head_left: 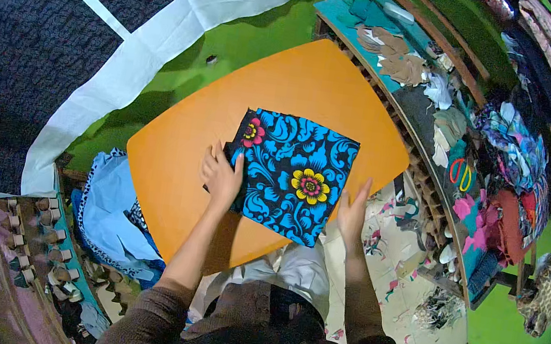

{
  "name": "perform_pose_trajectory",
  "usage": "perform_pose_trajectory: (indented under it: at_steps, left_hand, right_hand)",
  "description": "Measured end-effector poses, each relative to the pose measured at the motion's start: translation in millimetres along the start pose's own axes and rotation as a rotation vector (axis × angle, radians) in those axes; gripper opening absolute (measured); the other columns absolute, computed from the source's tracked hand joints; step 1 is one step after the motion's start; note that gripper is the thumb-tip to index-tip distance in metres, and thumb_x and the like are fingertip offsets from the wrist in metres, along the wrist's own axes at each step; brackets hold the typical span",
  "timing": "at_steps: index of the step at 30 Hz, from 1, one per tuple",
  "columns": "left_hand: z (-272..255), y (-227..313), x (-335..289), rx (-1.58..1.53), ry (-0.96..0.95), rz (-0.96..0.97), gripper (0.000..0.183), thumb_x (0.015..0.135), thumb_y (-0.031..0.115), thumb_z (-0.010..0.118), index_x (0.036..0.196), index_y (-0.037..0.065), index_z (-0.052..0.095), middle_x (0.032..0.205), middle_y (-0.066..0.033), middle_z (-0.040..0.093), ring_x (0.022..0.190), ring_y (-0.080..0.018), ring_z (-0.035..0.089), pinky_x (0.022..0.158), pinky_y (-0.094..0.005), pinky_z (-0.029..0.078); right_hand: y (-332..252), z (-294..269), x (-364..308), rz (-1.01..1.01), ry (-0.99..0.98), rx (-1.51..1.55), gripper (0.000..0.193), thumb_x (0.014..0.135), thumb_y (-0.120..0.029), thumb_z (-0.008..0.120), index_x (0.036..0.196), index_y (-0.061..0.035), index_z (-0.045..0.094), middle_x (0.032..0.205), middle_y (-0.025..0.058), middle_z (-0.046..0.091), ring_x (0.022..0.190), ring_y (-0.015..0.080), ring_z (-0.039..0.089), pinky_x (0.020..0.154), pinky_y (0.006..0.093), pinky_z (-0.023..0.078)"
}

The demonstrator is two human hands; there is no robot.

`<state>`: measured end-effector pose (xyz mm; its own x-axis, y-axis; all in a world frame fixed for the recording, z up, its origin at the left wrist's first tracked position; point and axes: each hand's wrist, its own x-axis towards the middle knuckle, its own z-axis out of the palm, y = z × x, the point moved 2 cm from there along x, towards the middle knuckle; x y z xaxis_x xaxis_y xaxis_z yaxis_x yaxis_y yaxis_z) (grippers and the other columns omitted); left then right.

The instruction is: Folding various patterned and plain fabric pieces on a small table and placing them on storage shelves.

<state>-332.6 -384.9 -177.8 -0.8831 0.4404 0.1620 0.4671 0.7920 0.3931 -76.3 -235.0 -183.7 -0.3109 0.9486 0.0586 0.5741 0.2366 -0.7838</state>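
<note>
A folded piece of cloth (273,186) in black and bright blue swirls, with yellow and pink flowers, lies on an orange table (178,165) in front of me. Part of its near edge reaches to the table's front edge. My left hand (222,177) rests on the dark left margin of the cloth, fingers stretched and a little apart, thumb along the edge. Beside the cloth's right edge is my right hand (352,214), its fingers extended and thumb apart. Whether it touches the cloth I cannot tell.
To the right, a long bench (390,82) carries fabric scraps, yellow-and-red-handled scissors (462,174) and heaps of patterned cloth (511,145). Light blue cloth (115,209) is piled at the table's left. Scraps litter the tiled floor (408,331). A dark sheet with a white border (193,9) spans the far left.
</note>
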Motion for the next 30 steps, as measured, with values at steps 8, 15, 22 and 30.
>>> perform_pose_trajectory:
  at_steps: [8,15,22,30]
  left_hand:
    - [-27.0,-19.8,-5.9,-0.104,-0.382,0.039,0.062,0.082,0.051,0.052,0.107,-0.006,0.055,0.110,-0.0264,0.050,0.098,-0.0396,0.050,0.086,-0.0428,0.042]
    - [-16.7,-22.0,9.7,-0.098,-0.576,0.007,0.057,0.086,0.047,0.047,0.096,-0.008,0.058,0.092,-0.0242,0.062,0.084,-0.0355,0.061,0.072,-0.0439,0.048]
    - [3.4,-87.6,-5.0,-0.949,-1.228,-0.526,0.035,0.087,0.032,0.054,0.105,0.002,0.060,0.101,-0.0086,0.064,0.084,-0.0236,0.061,0.076,-0.0361,0.047]
    - [-22.1,11.4,36.9,-0.461,-0.628,0.241,0.053,0.076,0.040,0.065,0.104,-0.004,0.056,0.100,-0.0208,0.061,0.091,-0.0288,0.060,0.082,-0.0375,0.046]
  right_hand:
    - [-10.5,30.8,-62.4,0.134,-0.105,-0.016,0.070,0.080,-0.015,0.059,0.132,0.0105,0.019,0.126,0.0318,0.036,0.117,0.0411,0.038,0.099,0.0408,0.032]
    - [-20.6,27.4,-58.0,0.284,-0.153,0.081,0.067,0.078,-0.012,0.062,0.133,0.0037,0.027,0.130,0.0258,0.038,0.120,0.0376,0.037,0.101,0.0392,0.030]
    - [0.1,22.2,-47.0,0.113,-0.307,0.382,0.064,0.079,-0.002,0.058,0.135,0.0023,0.027,0.129,0.0202,0.045,0.119,0.0255,0.044,0.100,0.0313,0.032]
    - [20.1,17.4,-1.9,0.105,-0.231,0.342,0.061,0.079,-0.017,0.062,0.128,0.0071,0.034,0.124,0.0247,0.046,0.117,0.0333,0.044,0.099,0.0368,0.032]
